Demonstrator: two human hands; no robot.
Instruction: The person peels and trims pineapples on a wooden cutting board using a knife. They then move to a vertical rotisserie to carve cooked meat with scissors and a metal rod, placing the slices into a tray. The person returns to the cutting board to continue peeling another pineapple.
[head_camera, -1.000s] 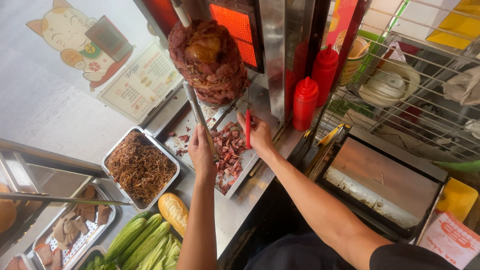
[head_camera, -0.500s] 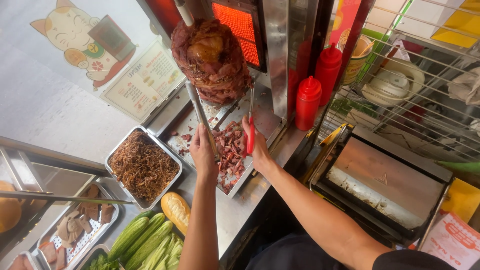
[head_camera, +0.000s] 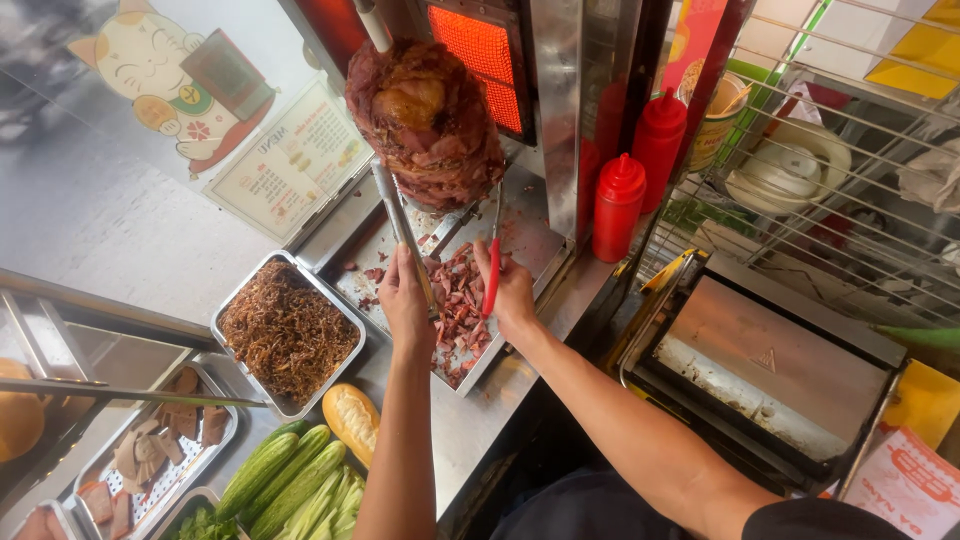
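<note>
The left hand (head_camera: 405, 300) covers the lower end of the long metal tongs (head_camera: 392, 215), so how the fingers close on them cannot be told. Beyond that grip, the tongs' tips are lost against the meat cone (head_camera: 425, 120). The right hand (head_camera: 510, 290) wraps the red handle (head_camera: 491, 285); its blade, above the grip, is thin and mostly hidden beside the meat. The spit (head_camera: 368, 20) is cut off by the top edge. Below the grips, the cucumbers (head_camera: 300, 485) and the tray of sliced cold cuts (head_camera: 150, 460) run off the bottom edge.
</note>
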